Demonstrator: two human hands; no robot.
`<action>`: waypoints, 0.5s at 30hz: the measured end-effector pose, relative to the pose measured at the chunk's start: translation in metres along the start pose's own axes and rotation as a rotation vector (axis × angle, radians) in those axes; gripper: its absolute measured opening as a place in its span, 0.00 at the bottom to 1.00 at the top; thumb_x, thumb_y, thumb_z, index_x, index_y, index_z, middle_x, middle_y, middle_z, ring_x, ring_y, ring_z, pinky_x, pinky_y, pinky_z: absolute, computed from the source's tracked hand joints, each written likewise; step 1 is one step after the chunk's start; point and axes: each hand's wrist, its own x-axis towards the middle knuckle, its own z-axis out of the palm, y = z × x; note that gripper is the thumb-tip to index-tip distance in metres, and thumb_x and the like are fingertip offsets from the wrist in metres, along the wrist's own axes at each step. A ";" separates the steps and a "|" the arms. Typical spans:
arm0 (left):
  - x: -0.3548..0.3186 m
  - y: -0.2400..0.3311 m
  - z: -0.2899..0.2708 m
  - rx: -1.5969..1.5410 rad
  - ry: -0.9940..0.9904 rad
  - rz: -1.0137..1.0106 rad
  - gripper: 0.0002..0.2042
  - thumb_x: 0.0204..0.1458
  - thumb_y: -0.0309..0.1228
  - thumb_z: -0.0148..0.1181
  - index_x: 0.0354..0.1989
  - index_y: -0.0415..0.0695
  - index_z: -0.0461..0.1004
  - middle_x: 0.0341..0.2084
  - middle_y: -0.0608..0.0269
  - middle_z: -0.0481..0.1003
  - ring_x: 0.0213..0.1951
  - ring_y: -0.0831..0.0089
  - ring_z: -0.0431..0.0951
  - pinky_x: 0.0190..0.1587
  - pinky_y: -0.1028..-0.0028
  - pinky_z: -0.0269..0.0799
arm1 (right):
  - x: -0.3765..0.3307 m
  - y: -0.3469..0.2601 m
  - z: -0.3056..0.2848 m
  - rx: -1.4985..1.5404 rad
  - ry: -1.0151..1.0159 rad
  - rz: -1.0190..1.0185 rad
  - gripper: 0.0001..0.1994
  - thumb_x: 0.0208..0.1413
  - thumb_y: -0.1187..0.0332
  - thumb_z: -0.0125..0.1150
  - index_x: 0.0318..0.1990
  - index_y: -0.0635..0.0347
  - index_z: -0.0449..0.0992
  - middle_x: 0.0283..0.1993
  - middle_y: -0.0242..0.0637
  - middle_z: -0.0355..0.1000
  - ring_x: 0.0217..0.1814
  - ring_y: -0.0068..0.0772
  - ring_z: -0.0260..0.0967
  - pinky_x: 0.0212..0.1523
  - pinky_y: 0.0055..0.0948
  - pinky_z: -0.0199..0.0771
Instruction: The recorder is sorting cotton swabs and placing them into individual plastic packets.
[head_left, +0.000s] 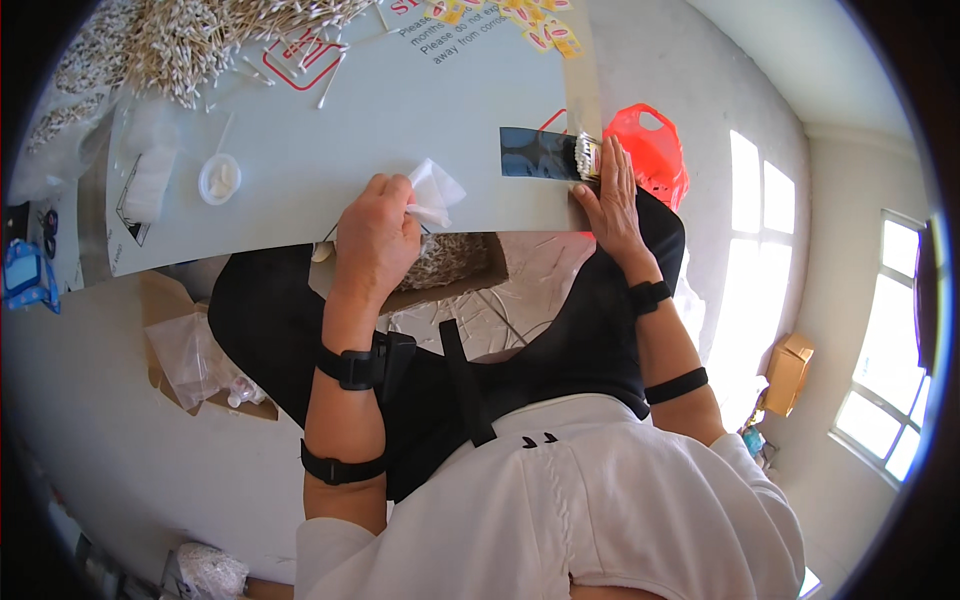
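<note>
**Hands on the wrapper and the swab bundle**

Our left hand (375,235) pinches a clear plastic wrapper (435,195) at the near edge of the tabletop (330,140). Our right hand (610,195) lies flat, fingers pressed against a cotton swab bundle (586,157) beside a dark blue strip (538,153). Farther off we see a round white lid (219,178), a loose swab heap (200,40) and a red bag (655,150).

Swab heap (190,40) cut by top edge; left hand (375,240) hides bag (435,192) bottom.

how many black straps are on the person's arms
4. Left arm: a wrist strap and one higher on the forearm. Right arm: a wrist strap and a forearm strap. The sleeves may hide more.
</note>
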 end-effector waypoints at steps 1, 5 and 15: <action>0.000 0.000 0.000 -0.009 -0.001 -0.005 0.07 0.40 0.17 0.50 0.29 0.40 0.65 0.26 0.54 0.68 0.28 0.52 0.71 0.29 0.61 0.66 | 0.000 0.001 0.000 0.015 0.008 -0.016 0.39 0.57 0.51 0.51 0.68 0.64 0.42 0.71 0.50 0.41 0.74 0.50 0.33 0.70 0.45 0.31; 0.004 0.003 0.000 -0.028 -0.019 -0.014 0.07 0.40 0.17 0.50 0.29 0.40 0.65 0.26 0.54 0.68 0.28 0.51 0.71 0.29 0.61 0.66 | 0.000 0.007 0.001 0.045 0.025 -0.008 0.39 0.56 0.53 0.52 0.67 0.64 0.43 0.70 0.50 0.42 0.73 0.51 0.35 0.70 0.45 0.33; 0.009 0.012 0.005 0.238 -0.019 -0.010 0.08 0.42 0.18 0.50 0.32 0.38 0.67 0.31 0.50 0.68 0.35 0.51 0.72 0.36 0.57 0.69 | 0.004 0.001 -0.002 -0.007 0.069 -0.025 0.37 0.54 0.59 0.57 0.67 0.61 0.46 0.70 0.49 0.44 0.73 0.51 0.36 0.70 0.45 0.32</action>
